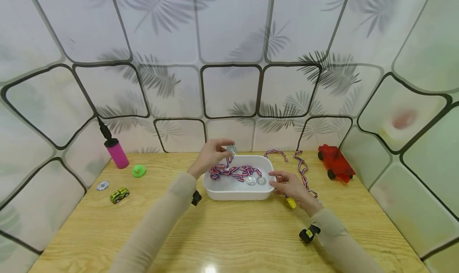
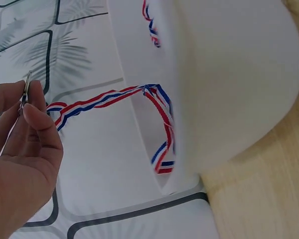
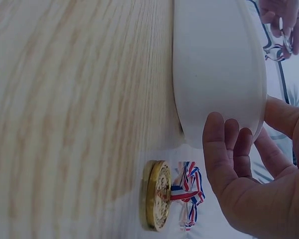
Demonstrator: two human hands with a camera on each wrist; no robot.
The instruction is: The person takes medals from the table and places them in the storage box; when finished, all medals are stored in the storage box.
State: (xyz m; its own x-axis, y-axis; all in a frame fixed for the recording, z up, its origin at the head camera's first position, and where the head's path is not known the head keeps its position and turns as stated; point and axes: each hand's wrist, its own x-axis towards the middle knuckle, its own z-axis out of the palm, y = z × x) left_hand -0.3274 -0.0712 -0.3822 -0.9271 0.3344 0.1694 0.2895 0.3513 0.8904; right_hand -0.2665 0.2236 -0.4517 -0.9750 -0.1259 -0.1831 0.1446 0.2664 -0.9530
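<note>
I saw the left hand (image 1: 211, 155) raised over the white tub (image 1: 236, 193) near the table's far edge, fingers pinching a silver medal (image 1: 232, 149) whose ribbon (image 1: 234, 171) trailed into the tub. The right hand (image 1: 291, 186) rested, fingers relaxed, against the tub's right wall, beside a gold medal (image 1: 291, 203).

The light wooden table (image 1: 229, 241) lies bare along its near edge; the white plastic tub (image 1: 236, 191) sits mid-table, a red toy truck (image 1: 336, 162) blocks the far right corner, and a pink pump (image 1: 116, 152) blocks the far left.
</note>
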